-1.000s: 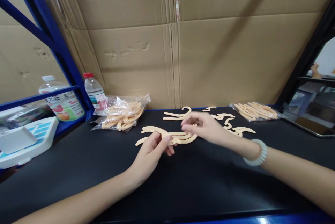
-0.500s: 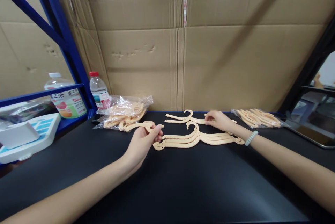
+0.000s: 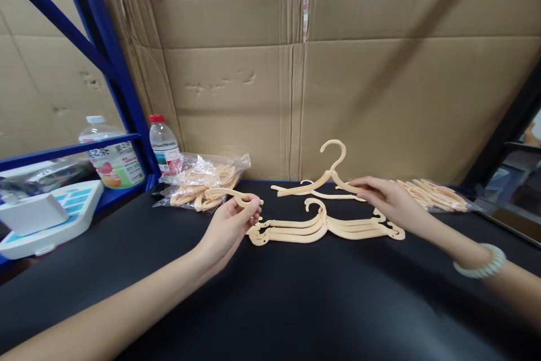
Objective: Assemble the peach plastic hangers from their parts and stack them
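Note:
My left hand (image 3: 236, 214) is closed on a small peach-coloured hanger piece (image 3: 228, 193), its curved end sticking out to the left. In my right hand (image 3: 391, 203) is the right arm of a peach clothes hanger (image 3: 332, 172), lifted so that its hook points up. The held hanger's left arm reaches down and leftward. Another hanger (image 3: 310, 189) lies flat behind it, partly covered. In front, a nested row of several hangers (image 3: 296, 231) rests on the table between my hands, with hooks gathered at the middle.
On the black table (image 3: 287, 304), a clear bag of hanger parts (image 3: 198, 181) lies back left, another bag (image 3: 431, 195) back right. Bottles (image 3: 163, 144), a white-and-blue device (image 3: 54, 220) and a blue rack post (image 3: 110, 62) stand left. A cardboard wall (image 3: 232, 85) closes the back.
My right hand has raised one hanger from the back of the table and moved right and nearer with it. My left hand has stayed nearly still, holding its piece.

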`<state>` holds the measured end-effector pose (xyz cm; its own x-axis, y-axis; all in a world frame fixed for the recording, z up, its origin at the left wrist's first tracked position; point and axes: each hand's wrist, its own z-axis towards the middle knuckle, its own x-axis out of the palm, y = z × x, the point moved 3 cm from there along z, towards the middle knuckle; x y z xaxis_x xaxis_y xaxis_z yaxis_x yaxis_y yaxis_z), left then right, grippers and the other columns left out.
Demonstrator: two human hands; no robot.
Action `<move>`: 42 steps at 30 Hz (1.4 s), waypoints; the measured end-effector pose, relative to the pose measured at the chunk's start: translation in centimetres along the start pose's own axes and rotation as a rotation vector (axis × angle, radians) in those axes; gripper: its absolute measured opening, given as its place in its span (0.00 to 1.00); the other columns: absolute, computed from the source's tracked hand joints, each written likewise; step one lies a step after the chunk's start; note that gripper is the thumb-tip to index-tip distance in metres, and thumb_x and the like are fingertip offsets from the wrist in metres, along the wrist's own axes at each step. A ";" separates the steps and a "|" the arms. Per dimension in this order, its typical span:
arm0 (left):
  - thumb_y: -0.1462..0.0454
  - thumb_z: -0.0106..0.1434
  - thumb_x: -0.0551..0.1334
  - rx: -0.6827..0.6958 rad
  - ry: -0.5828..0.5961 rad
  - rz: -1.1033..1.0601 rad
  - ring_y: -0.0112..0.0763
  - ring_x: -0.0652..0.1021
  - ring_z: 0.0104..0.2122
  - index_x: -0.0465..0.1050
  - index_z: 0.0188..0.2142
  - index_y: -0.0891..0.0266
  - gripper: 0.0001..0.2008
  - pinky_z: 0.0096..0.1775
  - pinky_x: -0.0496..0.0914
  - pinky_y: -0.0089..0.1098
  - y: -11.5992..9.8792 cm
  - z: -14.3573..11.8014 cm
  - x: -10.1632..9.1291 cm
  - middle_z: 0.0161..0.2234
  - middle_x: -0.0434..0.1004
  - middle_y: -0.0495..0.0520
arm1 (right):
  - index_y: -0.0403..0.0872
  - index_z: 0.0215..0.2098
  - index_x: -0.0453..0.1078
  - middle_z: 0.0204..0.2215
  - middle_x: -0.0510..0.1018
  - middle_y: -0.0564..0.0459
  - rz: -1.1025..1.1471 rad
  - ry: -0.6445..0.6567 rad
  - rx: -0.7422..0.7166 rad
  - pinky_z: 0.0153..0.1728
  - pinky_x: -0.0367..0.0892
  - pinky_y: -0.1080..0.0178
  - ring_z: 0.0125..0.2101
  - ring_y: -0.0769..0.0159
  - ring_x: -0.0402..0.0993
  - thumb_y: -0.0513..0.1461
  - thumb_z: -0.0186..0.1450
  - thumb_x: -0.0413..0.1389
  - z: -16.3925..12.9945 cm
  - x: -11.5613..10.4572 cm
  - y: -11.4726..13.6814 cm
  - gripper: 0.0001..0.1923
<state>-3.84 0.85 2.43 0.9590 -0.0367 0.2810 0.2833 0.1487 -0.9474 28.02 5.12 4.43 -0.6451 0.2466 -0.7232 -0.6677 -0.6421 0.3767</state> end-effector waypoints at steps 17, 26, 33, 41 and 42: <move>0.65 0.58 0.67 -0.289 0.290 -0.222 0.28 0.75 0.35 0.70 0.30 0.64 0.07 0.40 0.71 0.30 0.2 -1.5 1.9 0.37 0.72 0.51 | 0.52 0.38 0.69 0.29 0.76 0.51 -0.017 -0.152 -0.044 0.27 0.66 0.61 0.27 0.61 0.73 0.47 0.66 0.51 -2.8 -0.8 1.5 0.10; 0.67 0.59 0.66 -0.281 0.292 -0.191 0.25 0.74 0.30 0.70 0.29 0.66 0.06 0.37 0.71 0.27 0.7 -1.6 2.0 0.28 0.71 0.50 | 0.53 0.37 0.69 0.30 0.77 0.51 -0.016 -0.171 -0.082 0.29 0.67 0.58 0.28 0.59 0.73 0.46 0.66 0.51 -2.9 -0.8 2.0 0.08; 0.74 0.54 0.64 -0.226 0.160 -0.132 0.23 0.73 0.25 0.66 0.26 0.66 0.07 0.33 0.69 0.25 1.2 -1.8 1.6 0.27 0.72 0.51 | 0.53 0.38 0.68 0.31 0.77 0.52 -0.107 -0.129 -0.167 0.35 0.65 0.57 0.32 0.59 0.72 0.42 0.67 0.51 -3.3 0.1 2.4 0.05; 0.77 0.51 0.60 -0.146 0.001 -0.116 0.21 0.70 0.21 0.61 0.24 0.63 0.10 0.27 0.66 0.22 0.9 -1.8 1.1 0.22 0.68 0.46 | 0.53 0.43 0.68 0.32 0.79 0.52 -0.166 -0.071 -0.291 0.35 0.66 0.57 0.32 0.60 0.73 0.38 0.67 0.50 -3.6 0.6 4.2 0.08; 0.76 0.51 0.60 -0.135 -0.010 -0.109 0.21 0.70 0.21 0.61 0.24 0.63 0.10 0.28 0.67 0.22 0.9 -1.9 1.1 0.22 0.69 0.46 | 0.53 0.45 0.68 0.32 0.79 0.52 -0.163 -0.060 -0.301 0.34 0.66 0.58 0.31 0.61 0.74 0.38 0.67 0.50 -3.7 0.6 4.2 0.10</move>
<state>-2.52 -0.90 1.60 0.9228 -0.0354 0.3837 0.3843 0.0104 -0.9231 26.16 -0.12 3.47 -0.5658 0.3995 -0.7213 -0.6296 -0.7742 0.0650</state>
